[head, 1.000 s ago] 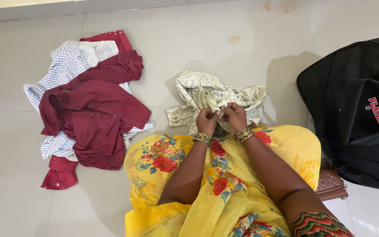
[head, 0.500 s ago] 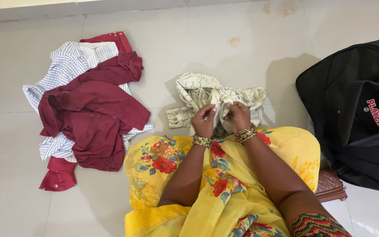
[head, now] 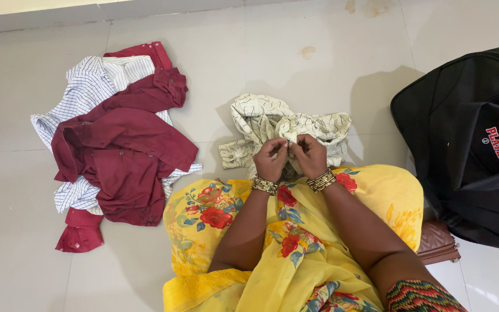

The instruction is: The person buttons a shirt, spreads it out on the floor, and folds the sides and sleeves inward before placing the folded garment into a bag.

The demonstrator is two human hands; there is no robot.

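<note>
Both my hands meet at the cream patterned shirt (head: 287,130) bunched on the tile floor (head: 295,52) just past my knees: left hand (head: 271,160) and right hand (head: 310,155), fingers pinched shut on its fabric. A maroon shirt (head: 119,150) over a white checked shirt (head: 90,81) lies well left, a black bag (head: 469,144) crowds the right, with open floor ahead up to the wall edge.

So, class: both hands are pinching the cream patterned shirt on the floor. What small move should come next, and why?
Probably draw the hands apart to spread the cloth. The left hand and right hand pinch the near edge of the cream patterned shirt close together, and it lies crumpled in a heap on the floor.
</note>
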